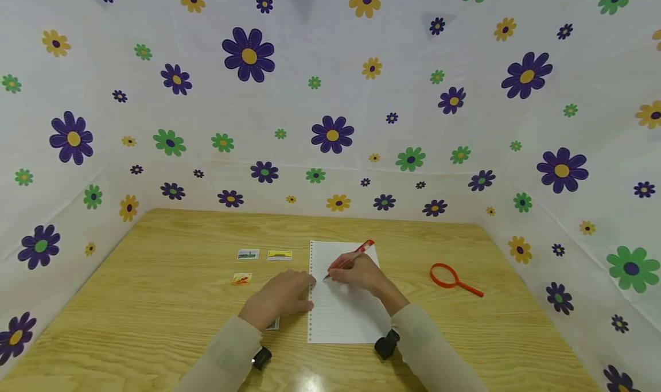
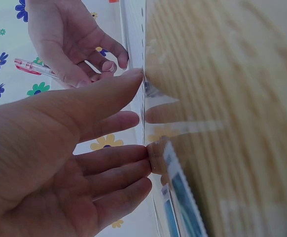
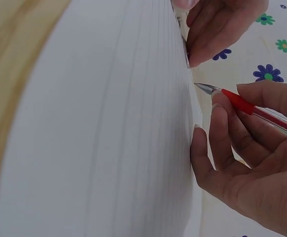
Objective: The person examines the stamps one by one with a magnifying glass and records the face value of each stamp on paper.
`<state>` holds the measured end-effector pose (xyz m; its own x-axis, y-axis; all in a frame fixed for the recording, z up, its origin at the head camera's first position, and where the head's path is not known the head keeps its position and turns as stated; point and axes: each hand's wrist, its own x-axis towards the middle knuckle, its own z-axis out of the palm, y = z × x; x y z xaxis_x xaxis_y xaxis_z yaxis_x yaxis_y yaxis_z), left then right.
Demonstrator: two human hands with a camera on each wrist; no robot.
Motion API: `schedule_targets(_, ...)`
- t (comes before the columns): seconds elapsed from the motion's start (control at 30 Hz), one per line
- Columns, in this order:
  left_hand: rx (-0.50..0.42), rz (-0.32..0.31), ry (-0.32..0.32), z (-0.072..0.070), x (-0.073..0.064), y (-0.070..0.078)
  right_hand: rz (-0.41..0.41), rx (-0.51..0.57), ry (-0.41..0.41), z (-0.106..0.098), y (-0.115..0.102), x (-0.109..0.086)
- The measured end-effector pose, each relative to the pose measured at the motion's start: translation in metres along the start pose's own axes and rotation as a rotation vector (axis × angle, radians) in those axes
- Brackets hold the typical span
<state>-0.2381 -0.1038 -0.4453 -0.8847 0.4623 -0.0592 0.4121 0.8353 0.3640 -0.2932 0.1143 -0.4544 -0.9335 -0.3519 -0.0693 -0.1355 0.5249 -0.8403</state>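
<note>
Right hand [image 1: 356, 271] is clamped on a red ballpoint pen [image 1: 364, 247], which the head view shows slanting across the upper part of a ruled loose-leaf sheet [image 1: 346, 323] on the counter [image 1: 170, 300]. At the sheet's punched edge, the left hand [image 1: 284, 294] rests with fingers extended, gripping nothing. Left of the sheet lie a greenish stamp [image 1: 248, 254], a yellow stamp [image 1: 279, 255] and a red-and-yellow stamp [image 1: 241, 279], with a fourth stamp [image 1: 274, 323] partly hidden by the left wrist; right of the sheet lies a red magnifying glass [image 1: 457, 283]. No writing can be made out, so the written work seems barely begun at most, with nearly the whole sheet left. From the left wrist, the left thumb shows apart from the fingers, and two stamps beside the sheet reveal picture faces, the nearer with a toothed edge, a detail too small in the head view. Only the right wrist view gives the metal tip [image 3: 205, 88] clearly, plus bare ruled lines close up; whether it touches the sheet, I cannot tell.
</note>
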Motion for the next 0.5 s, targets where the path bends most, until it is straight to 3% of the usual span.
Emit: schedule_targets(0.5, -0.004, -0.004, -0.01, 0.0001, 0.0024, 0.0001, -0.019, -0.046, -0.01, -0.0017, -0.0008, 0.0005)
